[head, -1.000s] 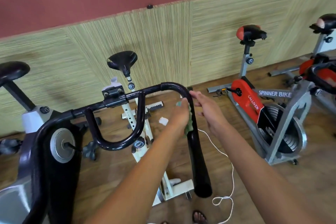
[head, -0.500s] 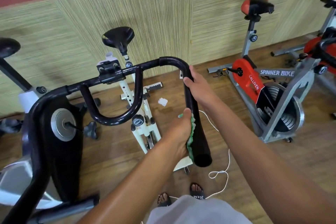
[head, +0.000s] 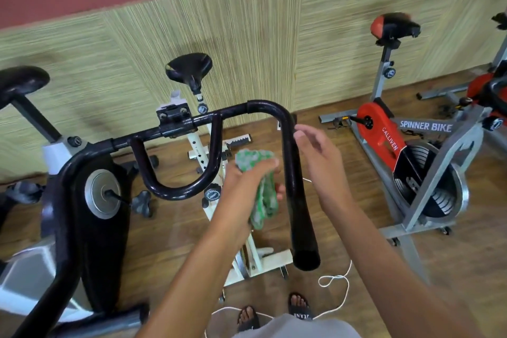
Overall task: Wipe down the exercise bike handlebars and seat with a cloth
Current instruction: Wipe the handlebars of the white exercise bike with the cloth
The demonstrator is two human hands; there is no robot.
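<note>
- While the left hand [head: 247, 175] grips a bunched green cloth [head: 260, 189], the cloth sits just left of the handlebar [head: 295, 186], close to its right grip; whether it touches the bar I cannot tell.
- Right hand [head: 323, 162] hangs just right of that grip with fingers spread and relaxed, holding nothing and off the bar.
- Handlebar is black, with a U-shaped loop [head: 178, 189] at its middle.
- Black seat [head: 22, 82] of this bike stands at the far left.
- Beyond, a white bike [head: 208, 162] with a black saddle faces the wall.
- At right stands a red bike [head: 411, 151] lettered SPINNER BIKE.
- White cord [head: 337, 285] loops on the wooden floor [head: 466, 269] near two sandalled feet [head: 274, 313].
</note>
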